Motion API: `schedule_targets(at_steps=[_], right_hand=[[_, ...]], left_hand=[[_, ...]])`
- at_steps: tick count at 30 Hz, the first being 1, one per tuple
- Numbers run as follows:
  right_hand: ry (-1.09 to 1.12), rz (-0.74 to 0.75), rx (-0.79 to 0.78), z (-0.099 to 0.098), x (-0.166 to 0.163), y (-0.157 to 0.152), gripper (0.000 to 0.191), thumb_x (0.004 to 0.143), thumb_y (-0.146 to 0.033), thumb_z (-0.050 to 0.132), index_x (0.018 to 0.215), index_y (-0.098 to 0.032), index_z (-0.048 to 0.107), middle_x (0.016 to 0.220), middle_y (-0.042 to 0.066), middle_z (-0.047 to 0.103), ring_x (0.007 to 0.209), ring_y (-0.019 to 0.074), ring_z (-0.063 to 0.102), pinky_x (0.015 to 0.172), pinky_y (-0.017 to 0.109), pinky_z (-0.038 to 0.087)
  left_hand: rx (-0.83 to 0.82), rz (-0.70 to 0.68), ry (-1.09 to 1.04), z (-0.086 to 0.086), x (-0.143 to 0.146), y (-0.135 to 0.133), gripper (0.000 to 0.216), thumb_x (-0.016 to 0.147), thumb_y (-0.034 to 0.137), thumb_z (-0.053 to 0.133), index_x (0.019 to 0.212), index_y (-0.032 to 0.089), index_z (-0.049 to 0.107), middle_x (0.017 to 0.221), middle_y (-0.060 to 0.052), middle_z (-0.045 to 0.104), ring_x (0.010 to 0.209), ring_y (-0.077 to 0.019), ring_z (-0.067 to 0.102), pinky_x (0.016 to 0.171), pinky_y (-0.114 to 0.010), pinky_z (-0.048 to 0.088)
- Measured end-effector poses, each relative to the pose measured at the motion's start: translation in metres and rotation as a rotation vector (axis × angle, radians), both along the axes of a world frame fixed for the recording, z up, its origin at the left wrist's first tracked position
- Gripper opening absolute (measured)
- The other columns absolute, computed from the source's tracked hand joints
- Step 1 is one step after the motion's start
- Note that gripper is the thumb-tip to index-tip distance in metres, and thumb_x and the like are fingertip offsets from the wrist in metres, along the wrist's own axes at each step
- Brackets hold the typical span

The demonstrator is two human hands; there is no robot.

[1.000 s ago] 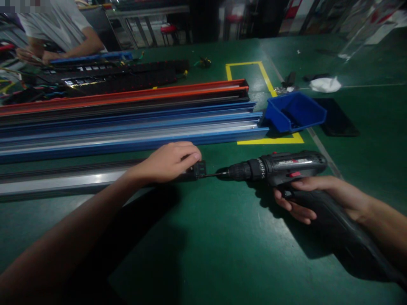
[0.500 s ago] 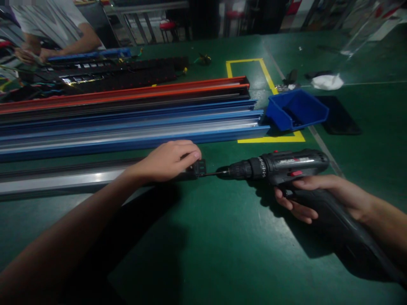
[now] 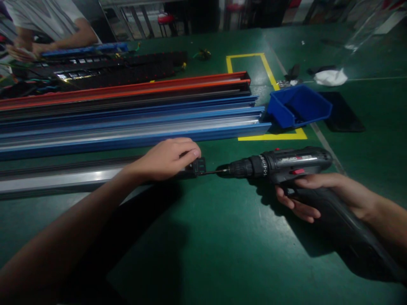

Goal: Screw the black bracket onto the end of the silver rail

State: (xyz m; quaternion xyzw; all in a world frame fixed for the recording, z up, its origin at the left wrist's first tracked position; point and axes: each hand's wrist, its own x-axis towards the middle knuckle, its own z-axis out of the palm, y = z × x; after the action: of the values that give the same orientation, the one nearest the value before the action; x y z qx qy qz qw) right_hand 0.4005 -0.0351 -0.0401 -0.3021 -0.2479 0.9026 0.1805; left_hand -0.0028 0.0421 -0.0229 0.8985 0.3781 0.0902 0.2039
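Leftward from the left hand [image 3: 170, 159], under the forearm and out past the picture's edge, runs a grey metal profile [image 3: 63, 177] on the green tabletop [image 3: 238, 237]; beyond that hand lie blue channel profiles [image 3: 133, 136] and an orange one [image 3: 127, 85], and farther off, a co-worker's forearm [image 3: 78, 38]. The left hand is curled down over the grey profile's right end, thumb alongside the fingers, gripping it. Just right of the thumb, a black end piece [image 3: 200, 165] juts out. Between the hands, a thin bit [image 3: 211, 172] reaches leftward to that piece, almost in line with the profile's long axis; the left hand is much the nearer to this meeting point. Behind the bit comes a cordless drill [image 3: 295, 163], its handle wrapped by the right hand [image 3: 346, 190], fingers closed round it near the trigger. Beyond the right hand sits a blue parts bin [image 3: 280, 112]. The left fingertips are hidden, the profile's far end is cut off, and whether the bit is seated in a screw is too dark to tell.
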Motion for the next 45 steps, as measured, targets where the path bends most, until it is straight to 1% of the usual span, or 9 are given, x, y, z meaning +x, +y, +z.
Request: schedule_targets(at_steps=[9, 19, 26, 30, 35, 39, 45], right_hand=[[0.01, -0.004, -0.018, -0.0011, 0.0019, -0.0014, 0.031, 0.1, -0.027, 0.07, 0.118, -0.004, 0.081, 0.099, 0.013, 0.077, 0.066, 0.0119, 0.071, 0.068, 0.025, 0.063], [0.006, 0.001, -0.038, -0.0028, 0.0029, -0.0013, 0.032, 0.1, -0.031, 0.072, 0.117, -0.006, 0.081, 0.098, 0.013, 0.078, 0.067, 0.0127, 0.073, 0.067, 0.023, 0.062], [0.002, 0.001, 0.0, -0.006, 0.0033, -0.0018, 0.032, 0.099, -0.032, 0.072, 0.116, -0.007, 0.082, 0.097, 0.012, 0.077, 0.064, 0.0113, 0.07, 0.067, 0.024, 0.062], [-0.016, 0.002, -0.004, -0.0051, 0.0018, -0.0012, 0.033, 0.097, -0.033, 0.074, 0.115, -0.007, 0.083, 0.096, 0.012, 0.076, 0.063, 0.0106, 0.069, 0.065, 0.023, 0.062], [-0.029, 0.016, 0.018, -0.0054, 0.0023, -0.0002, 0.032, 0.098, -0.034, 0.072, 0.115, -0.009, 0.082, 0.097, 0.011, 0.076, 0.063, 0.0105, 0.067, 0.067, 0.024, 0.061], [-0.027, 0.009, 0.029, -0.0076, 0.0042, -0.0014, 0.035, 0.098, -0.036, 0.072, 0.117, -0.007, 0.081, 0.096, 0.012, 0.074, 0.061, 0.0111, 0.065, 0.067, 0.025, 0.06], [0.008, 0.019, 0.082, -0.0082, 0.0023, -0.0009, 0.036, 0.098, -0.032, 0.071, 0.124, -0.008, 0.079, 0.104, 0.015, 0.077, 0.064, 0.0113, 0.065, 0.065, 0.025, 0.059]], left_hand=[[-0.006, 0.003, -0.001, 0.0005, 0.0002, -0.0005, 0.044, 0.111, 0.043, 0.038, 0.108, 0.019, 0.075, 0.111, -0.006, 0.076, 0.103, -0.0228, 0.069, 0.09, -0.034, 0.048], [-0.032, 0.007, 0.009, 0.0006, 0.0003, -0.0009, 0.043, 0.111, 0.041, 0.037, 0.108, 0.019, 0.074, 0.112, -0.007, 0.075, 0.104, -0.0229, 0.068, 0.092, -0.035, 0.048], [-0.027, 0.017, 0.003, 0.0024, 0.0005, -0.0022, 0.044, 0.111, 0.043, 0.037, 0.107, 0.02, 0.075, 0.112, -0.007, 0.076, 0.103, -0.0235, 0.069, 0.091, -0.036, 0.049], [-0.032, 0.019, -0.008, 0.0018, 0.0002, -0.0024, 0.044, 0.112, 0.044, 0.038, 0.108, 0.02, 0.075, 0.112, -0.007, 0.076, 0.103, -0.0229, 0.068, 0.091, -0.035, 0.049], [-0.026, 0.018, -0.012, 0.0012, -0.0002, -0.0024, 0.045, 0.113, 0.045, 0.038, 0.109, 0.02, 0.075, 0.112, -0.007, 0.075, 0.102, -0.0225, 0.069, 0.091, -0.035, 0.049], [-0.018, 0.019, -0.006, 0.0018, 0.0004, -0.0023, 0.045, 0.112, 0.045, 0.038, 0.109, 0.02, 0.075, 0.112, -0.007, 0.076, 0.102, -0.0224, 0.069, 0.09, -0.034, 0.05], [-0.012, 0.015, -0.011, 0.0026, 0.001, -0.0026, 0.044, 0.112, 0.044, 0.038, 0.108, 0.02, 0.075, 0.11, -0.006, 0.076, 0.101, -0.022, 0.07, 0.088, -0.033, 0.05]])
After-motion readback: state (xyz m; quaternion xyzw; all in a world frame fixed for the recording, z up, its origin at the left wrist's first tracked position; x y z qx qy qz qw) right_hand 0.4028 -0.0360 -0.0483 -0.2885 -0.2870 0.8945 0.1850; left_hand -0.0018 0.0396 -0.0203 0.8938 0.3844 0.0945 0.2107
